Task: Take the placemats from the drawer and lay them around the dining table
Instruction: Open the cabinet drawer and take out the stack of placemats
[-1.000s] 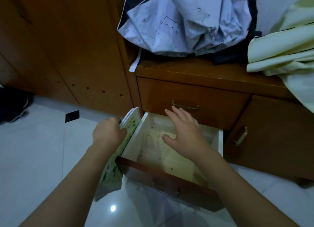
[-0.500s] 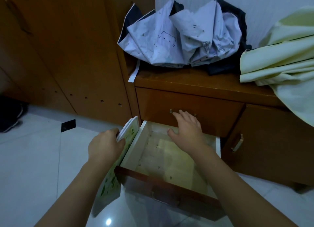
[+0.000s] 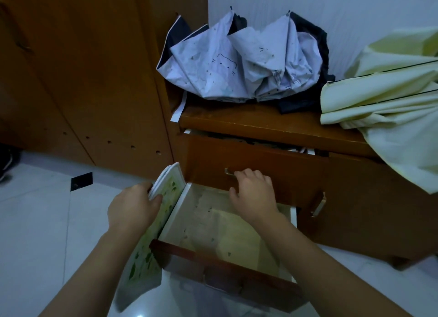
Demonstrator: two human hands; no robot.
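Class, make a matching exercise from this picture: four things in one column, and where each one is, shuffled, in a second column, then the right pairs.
Things:
1. placemats
2. pale umbrella
3. right hand
4. open lower drawer

Places:
A. on the cabinet top
B. at the upper drawer's handle
C. pulled out over the floor
D. gripped in the left hand

Pairs: 1-D, 2-A, 3-B, 4-C

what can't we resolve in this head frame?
- Placemats: count unclear; the stack shows edge-on, and the left hand covers part.
- Upper drawer: contents hidden behind its front; only a dark gap shows.
- Handle: mostly covered by the right hand.
- Lower drawer: near corner behind its front panel.
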